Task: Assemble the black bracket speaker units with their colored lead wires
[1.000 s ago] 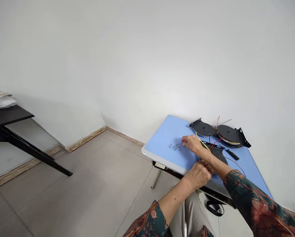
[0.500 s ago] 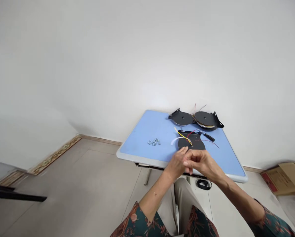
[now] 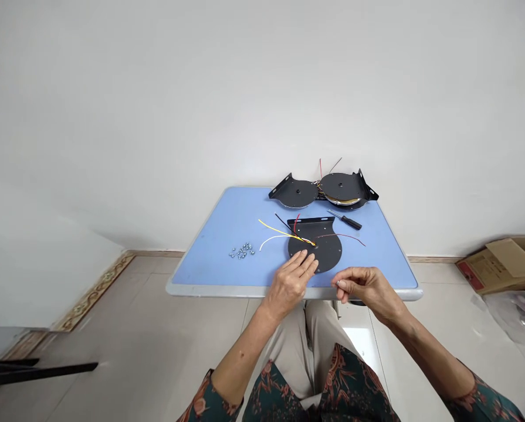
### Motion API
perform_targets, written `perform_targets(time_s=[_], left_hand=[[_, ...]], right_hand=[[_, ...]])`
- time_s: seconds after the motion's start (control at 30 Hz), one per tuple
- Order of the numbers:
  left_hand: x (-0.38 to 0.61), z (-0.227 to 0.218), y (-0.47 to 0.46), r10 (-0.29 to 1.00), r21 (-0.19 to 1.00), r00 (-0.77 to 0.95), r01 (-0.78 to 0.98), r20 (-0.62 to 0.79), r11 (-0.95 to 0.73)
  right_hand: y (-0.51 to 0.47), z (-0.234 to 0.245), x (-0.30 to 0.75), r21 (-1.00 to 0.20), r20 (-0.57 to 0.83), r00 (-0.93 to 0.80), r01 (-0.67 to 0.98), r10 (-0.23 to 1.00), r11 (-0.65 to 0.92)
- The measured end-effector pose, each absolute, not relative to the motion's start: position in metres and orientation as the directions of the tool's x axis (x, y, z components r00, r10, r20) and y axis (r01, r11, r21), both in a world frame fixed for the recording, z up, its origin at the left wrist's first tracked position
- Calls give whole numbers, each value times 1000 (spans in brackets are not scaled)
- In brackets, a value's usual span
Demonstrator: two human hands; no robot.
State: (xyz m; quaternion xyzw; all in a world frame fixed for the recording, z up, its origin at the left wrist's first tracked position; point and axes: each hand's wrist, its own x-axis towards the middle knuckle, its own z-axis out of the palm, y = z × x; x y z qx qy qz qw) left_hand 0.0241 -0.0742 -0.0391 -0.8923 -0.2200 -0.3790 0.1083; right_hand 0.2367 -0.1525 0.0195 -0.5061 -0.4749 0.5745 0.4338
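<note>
A round black metal plate (image 3: 328, 252) with a bent, slotted bracket lies near the front of the table. Yellow, white, black and red wires come out of its centre. My left hand (image 3: 291, 278) rests on its near left edge, fingers stretched out flat. Just off the plate's near right edge, my right hand (image 3: 363, 287) pinches a small silver screw (image 3: 338, 283) between thumb and fingertips. To the left, a loose pile of similar screws (image 3: 243, 251) lies on the blue top. Behind the plate is a screwdriver (image 3: 350, 223) with a black handle.
More black round plates with brackets (image 3: 300, 192) sit at the table's back, one group stacked (image 3: 344, 186) with thin wires. The blue table (image 3: 209, 258) has a grey rim and stands by a white wall. A cardboard box (image 3: 500, 264) and clear plastic bag (image 3: 515, 313) lie on the floor at right.
My hands have moved apart. The left now lies flat on the plate, and the right holds a screw to its right. The view has shifted, so the table appears further left.
</note>
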Motion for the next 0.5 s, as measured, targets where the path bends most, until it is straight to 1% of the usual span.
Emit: perform_targets(time_s=[0.07, 0.13, 0.2, 0.27, 0.3, 0.37, 0.43, 0.5], left_hand=[[24, -38, -74, 303, -30, 612, 472, 730, -881], [24, -38, -75, 298, -28, 606, 469, 738, -883], [24, -39, -75, 306, -15, 603, 466, 736, -884], [24, -39, -75, 323, 6, 602, 467, 731, -884], [24, -40, -75, 331, 15, 601, 468, 728, -884], [24, -40, -75, 340, 27, 601, 467, 724, -884], [23, -40, -76, 341, 29, 603, 465, 721, -885], [23, -40, -76, 344, 32, 605, 465, 719, -885]], right_hand=[[-142, 20, 237, -994, -79, -87, 78, 993, -72], [-133, 20, 237, -966, 67, -62, 247, 996, 81], [-125, 17, 236, -863, 245, -82, 435, 966, 256], [-119, 14, 235, -716, 383, -140, 579, 913, 390], [-116, 12, 234, -648, 423, -173, 628, 890, 430], [-112, 9, 234, -545, 456, -238, 686, 857, 481], [-110, 8, 233, -490, 466, -300, 696, 832, 525], [-108, 8, 233, -459, 483, -340, 686, 807, 565]])
